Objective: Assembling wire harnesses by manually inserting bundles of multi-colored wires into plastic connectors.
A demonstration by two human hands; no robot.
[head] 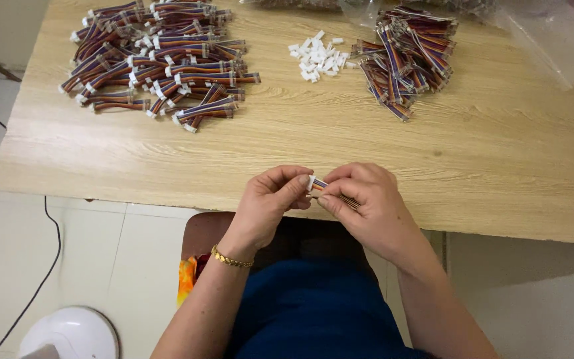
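Over the table's near edge, my left hand (270, 197) and my right hand (367, 203) meet on one short multicoloured ribbon cable (321, 185). The left thumb and forefinger pinch the small white plastic connector (311, 181) at its end. My right hand grips the cable just behind the connector, and the rest of the cable is hidden in the palm. On the left wrist I see a gold bracelet (230, 259).
On the wooden table (287, 139) lie a large pile of cables with white connectors (157, 63) at the far left, a small heap of loose white connectors (319, 58) in the middle, and a pile of cables (406, 56) at the right. Clear plastic bags (553, 40) lie far right. A white round object (74, 332) stands on the floor.
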